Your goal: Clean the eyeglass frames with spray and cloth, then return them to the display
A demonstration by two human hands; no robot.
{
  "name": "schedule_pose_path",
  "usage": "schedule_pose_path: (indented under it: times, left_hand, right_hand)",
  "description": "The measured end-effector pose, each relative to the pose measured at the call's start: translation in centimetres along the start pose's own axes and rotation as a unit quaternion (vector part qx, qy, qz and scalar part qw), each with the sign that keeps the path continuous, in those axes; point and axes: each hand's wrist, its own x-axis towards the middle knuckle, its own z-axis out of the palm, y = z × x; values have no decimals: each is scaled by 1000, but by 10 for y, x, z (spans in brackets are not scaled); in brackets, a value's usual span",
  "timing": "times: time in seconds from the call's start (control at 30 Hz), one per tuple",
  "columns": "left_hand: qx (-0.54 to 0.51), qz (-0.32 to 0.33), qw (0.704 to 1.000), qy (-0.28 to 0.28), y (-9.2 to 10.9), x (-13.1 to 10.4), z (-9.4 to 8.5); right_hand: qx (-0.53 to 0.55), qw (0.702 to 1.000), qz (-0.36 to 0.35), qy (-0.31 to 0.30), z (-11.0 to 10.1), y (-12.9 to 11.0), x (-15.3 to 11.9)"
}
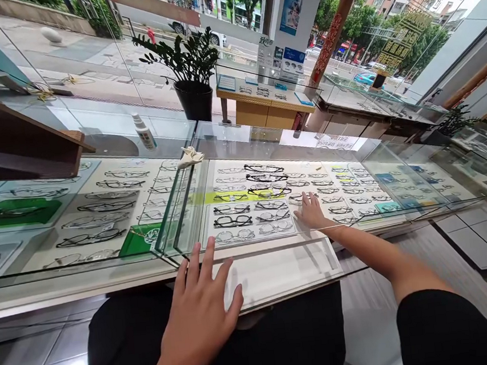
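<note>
My left hand (201, 298) is open with its fingers spread, at the front of the glass display case and over the left end of a pulled-out white drawer (278, 274). Nothing is in it. My right hand (312, 212) reaches into the case, fingers stretched out over the rows of eyeglasses. Its fingertips are close to a pair of thin-framed glasses (299, 199); whether they touch is unclear. To its left lie black-framed glasses (232, 221) and clear-framed glasses (234, 236) in columns. A yellow-green strip (210, 198) runs under one row.
A crumpled cloth (190, 156) and a white spray bottle (144, 132) stand on the glass top. Upright glass panes (175, 212) divide the case near my left hand. A potted plant (194, 95) and another display table (258, 109) are beyond, by the window.
</note>
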Motion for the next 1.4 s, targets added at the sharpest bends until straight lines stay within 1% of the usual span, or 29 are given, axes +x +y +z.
schedule_pose_path:
  times: [0.17, 0.33, 0.43, 0.6, 0.93, 1.4]
  left_hand:
    - [2, 0, 1000, 0, -1, 0, 1]
    - [3, -1, 1000, 2, -1, 2, 0]
    - [2, -3, 1000, 4, -2, 3, 2]
    - [9, 13, 1000, -3, -7, 2, 5]
    - [13, 14, 1000, -1, -8, 1, 5]
    - [14, 16, 1000, -7, -8, 2, 5]
  right_hand:
    - [13, 1000, 15, -16, 11, 7, 27]
    - [16, 1000, 6, -16, 15, 15, 38]
    - [16, 1000, -3, -11, 15, 20, 42]
    - [13, 1000, -10, -1, 15, 25, 45]
    - [22, 999, -10, -43, 26, 29, 46]
    - [24, 998, -30, -41, 29, 40, 51]
